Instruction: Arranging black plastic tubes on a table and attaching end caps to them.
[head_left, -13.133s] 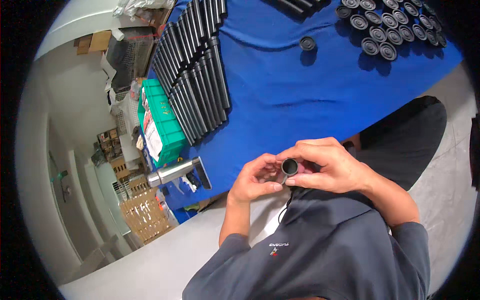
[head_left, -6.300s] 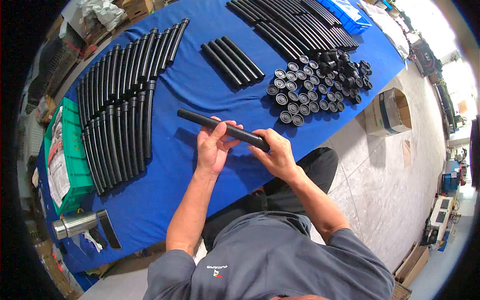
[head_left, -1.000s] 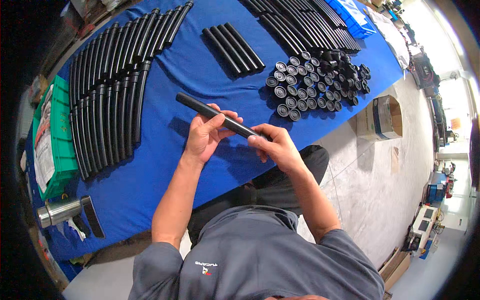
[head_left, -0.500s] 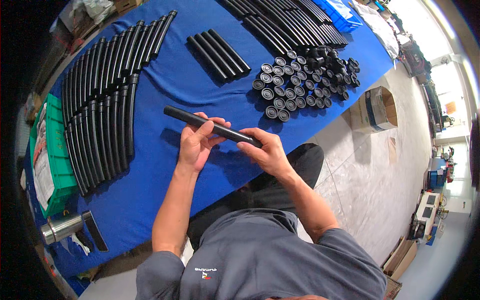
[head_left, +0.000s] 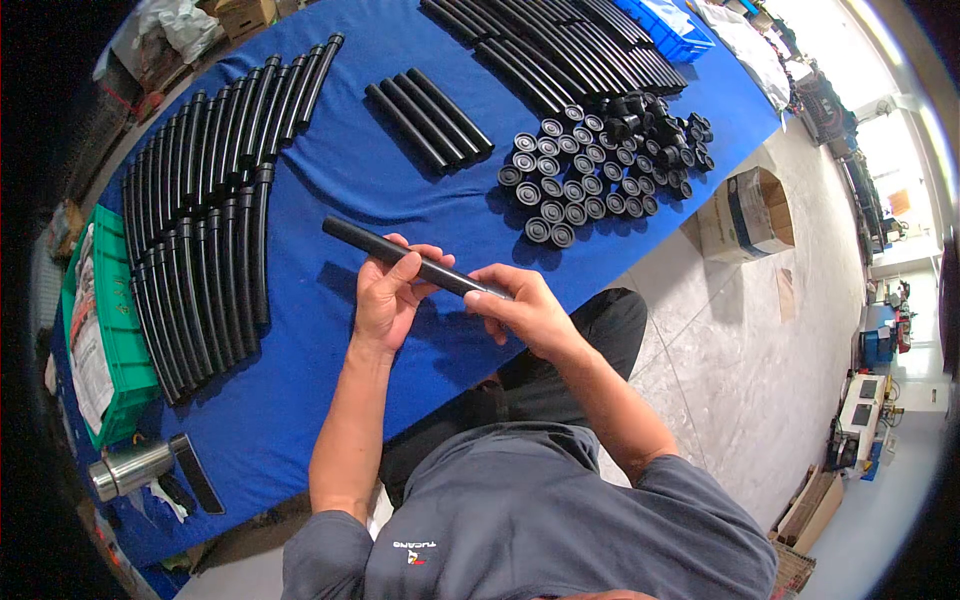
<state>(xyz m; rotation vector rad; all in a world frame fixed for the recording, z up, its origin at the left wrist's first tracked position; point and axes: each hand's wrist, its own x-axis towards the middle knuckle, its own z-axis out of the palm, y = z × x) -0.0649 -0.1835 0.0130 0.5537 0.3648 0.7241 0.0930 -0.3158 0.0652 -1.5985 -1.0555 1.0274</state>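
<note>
A black tube lies slantwise across both hands, above the near part of the table. My left hand grips its middle, thumb on top and fingers beneath. At its right end, my right hand closes around the tube and hides that end. The tube's left end sticks out free. Beyond it on the cloth lie several loose black tubes side by side. To the right sits a pile of round black caps, many with ringed faces upward.
Blue cloth covers the table. Rows of capped black tubes lie left, beside a green crate. A steel flask and a dark phone-like slab are near left. More tubes and a blue bin lie far right; a carton stands on the floor.
The right hand has shifted slightly left along the tube and now covers more of its right end. The left hand keeps its hold. The whole view has tilted a little.
</note>
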